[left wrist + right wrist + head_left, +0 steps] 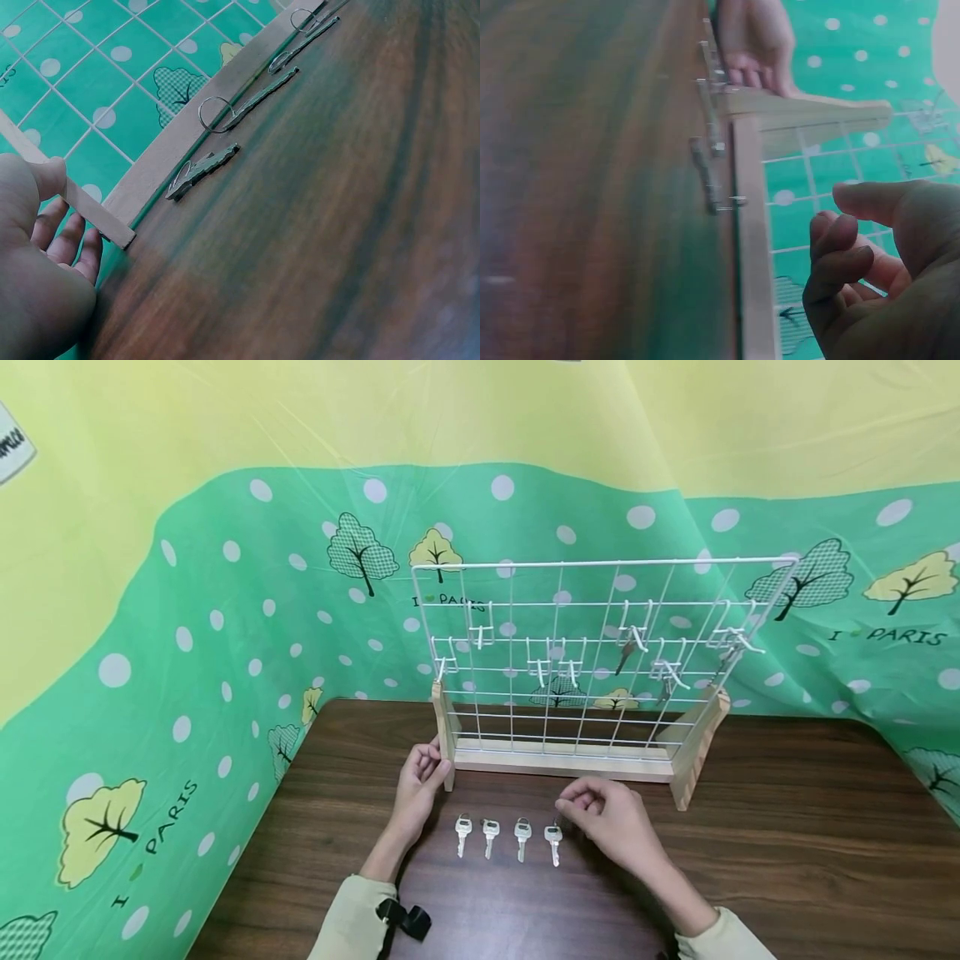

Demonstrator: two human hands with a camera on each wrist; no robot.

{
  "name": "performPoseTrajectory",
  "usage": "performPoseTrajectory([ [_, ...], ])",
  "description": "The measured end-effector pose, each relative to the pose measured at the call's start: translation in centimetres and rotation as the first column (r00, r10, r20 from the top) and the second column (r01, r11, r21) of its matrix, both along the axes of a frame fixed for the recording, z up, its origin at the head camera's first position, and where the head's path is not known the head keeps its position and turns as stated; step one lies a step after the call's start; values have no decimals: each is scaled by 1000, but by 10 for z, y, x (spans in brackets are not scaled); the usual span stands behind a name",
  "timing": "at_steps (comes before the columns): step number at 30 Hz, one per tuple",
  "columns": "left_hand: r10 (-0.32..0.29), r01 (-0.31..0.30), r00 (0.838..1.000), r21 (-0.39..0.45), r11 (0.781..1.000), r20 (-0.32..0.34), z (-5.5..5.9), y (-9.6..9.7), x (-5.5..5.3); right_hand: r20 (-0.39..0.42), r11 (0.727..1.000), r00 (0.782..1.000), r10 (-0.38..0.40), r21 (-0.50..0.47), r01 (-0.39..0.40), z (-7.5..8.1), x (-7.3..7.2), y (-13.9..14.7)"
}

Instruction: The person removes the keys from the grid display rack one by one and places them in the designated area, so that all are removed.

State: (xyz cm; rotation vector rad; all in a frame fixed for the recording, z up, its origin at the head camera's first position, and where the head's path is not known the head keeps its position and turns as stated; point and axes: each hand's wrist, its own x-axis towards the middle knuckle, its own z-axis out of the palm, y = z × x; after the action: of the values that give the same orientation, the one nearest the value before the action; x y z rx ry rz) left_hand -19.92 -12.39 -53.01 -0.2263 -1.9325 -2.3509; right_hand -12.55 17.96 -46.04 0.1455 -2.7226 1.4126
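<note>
My left hand (pixel 420 785) grips the left wooden leg (pixel 444 727) of a white wire grid rack (pixel 562 562), thumb on one side and fingers on the other. Four silver keys with rings lie in a row before the rack: a leftmost key (pixel 463 837), a second key (pixel 491 838), a third key (pixel 522 841) and a rightmost key (pixel 553 845). Close by the ring of the rightmost key is my right hand (pixel 611 822), fingers loosely bent. In the right wrist view, a gap separates thumb and fingers, with nothing visible between them.
White hooks hang on the grid, among them a lower left hook (pixel 444 665). A brownish key (pixel 624 657) and a silver key (pixel 665 689) hang at the right side. Behind the dark wooden table (pixel 810 827) is a green and yellow patterned cloth (pixel 225 585).
</note>
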Motion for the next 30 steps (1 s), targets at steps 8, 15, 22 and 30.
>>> performPoseTrajectory([
  [8,0,0,1000,1,1000,-2,-1,0,0,-54,980,997,-57,-195,46,27,-5,-1],
  [15,-3,3,1000,8,1000,4,-2,0,0,-129,902,979,-160,-422,92,48,-8,-4],
  [22,-6,6,1000,-10,1000,-19,-4,0,-1,-146,788,953,-266,-602,128,65,-12,-6],
  [30,0,0,1000,-2,1000,2,-2,0,-1,-189,750,944,-271,-656,84,76,-19,-6],
])
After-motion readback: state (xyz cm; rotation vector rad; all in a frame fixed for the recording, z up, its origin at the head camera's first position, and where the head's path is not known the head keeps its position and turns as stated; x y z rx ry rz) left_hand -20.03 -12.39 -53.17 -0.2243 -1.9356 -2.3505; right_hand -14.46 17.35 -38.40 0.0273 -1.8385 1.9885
